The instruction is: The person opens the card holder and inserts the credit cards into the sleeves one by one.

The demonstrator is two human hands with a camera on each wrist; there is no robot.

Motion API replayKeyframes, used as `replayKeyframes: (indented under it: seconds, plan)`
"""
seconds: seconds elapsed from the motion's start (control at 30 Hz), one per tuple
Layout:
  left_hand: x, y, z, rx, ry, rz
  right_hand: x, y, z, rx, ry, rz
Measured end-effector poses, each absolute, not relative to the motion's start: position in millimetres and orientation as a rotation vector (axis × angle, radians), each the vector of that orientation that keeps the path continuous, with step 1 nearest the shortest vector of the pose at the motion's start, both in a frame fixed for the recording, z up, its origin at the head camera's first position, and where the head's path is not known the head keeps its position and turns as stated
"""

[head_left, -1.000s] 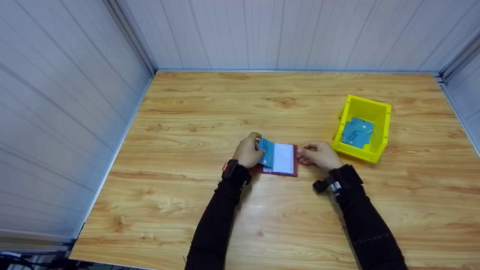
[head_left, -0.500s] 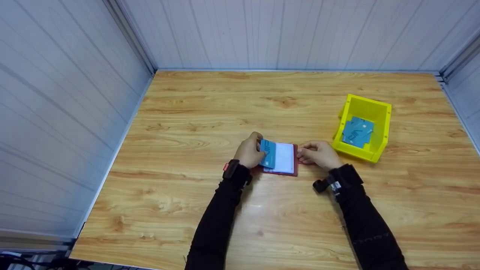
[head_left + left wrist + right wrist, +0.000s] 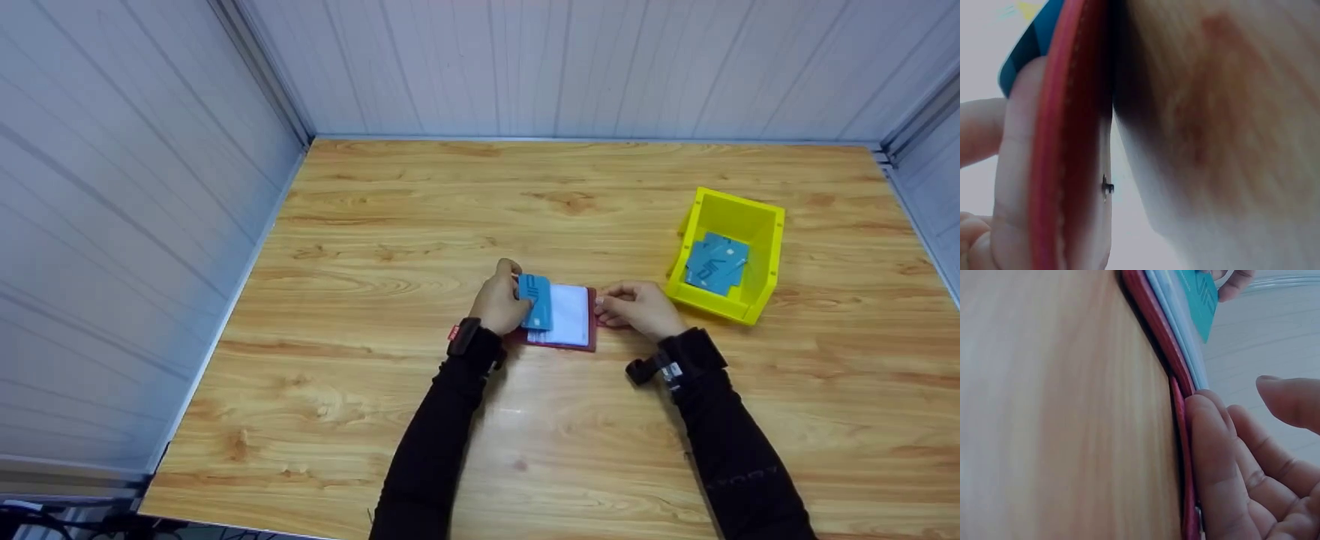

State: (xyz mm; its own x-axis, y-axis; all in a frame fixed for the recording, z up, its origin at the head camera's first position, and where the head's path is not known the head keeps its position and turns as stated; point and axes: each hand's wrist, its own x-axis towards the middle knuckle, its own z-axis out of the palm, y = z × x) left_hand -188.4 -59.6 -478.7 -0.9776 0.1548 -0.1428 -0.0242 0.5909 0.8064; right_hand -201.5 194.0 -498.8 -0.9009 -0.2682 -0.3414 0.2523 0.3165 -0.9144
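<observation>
A red card holder point(image 3: 591, 322) lies unfolded on the table, with white inner sleeves point(image 3: 568, 315) showing. Over its left part my left hand point(image 3: 501, 301) holds a blue card point(image 3: 537, 300), thumb across the card's face. In the left wrist view, the holder's red stitched cover point(image 3: 1075, 146) is raised on edge with a small metal snap point(image 3: 1107, 187), and fingers lie along its other side. My right hand point(image 3: 637, 307) rests fingertips on the red strap point(image 3: 1185, 455) at the holder's right edge. Its thumb stands apart from the fingers in the right wrist view.
To the right stands a yellow bin point(image 3: 705, 301) with several blue cards point(image 3: 716, 264) inside. Pale panel walls point(image 3: 480, 67) border the wooden table point(image 3: 420, 195) at the back and sides.
The blue card in my left hand has swung from leaning to facing up more, then shifted slightly away from me. My right hand stays where it was on the strap.
</observation>
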Motion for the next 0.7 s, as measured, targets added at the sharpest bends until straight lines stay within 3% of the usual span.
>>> replayKeyframes:
  seconds: [0.7]
  plan:
    - [-186.7, -51.7, -476.5, 0.142, 2.693, 1.165, -201.7, 194.3, -496.8, -0.012, 2.149, -1.614]
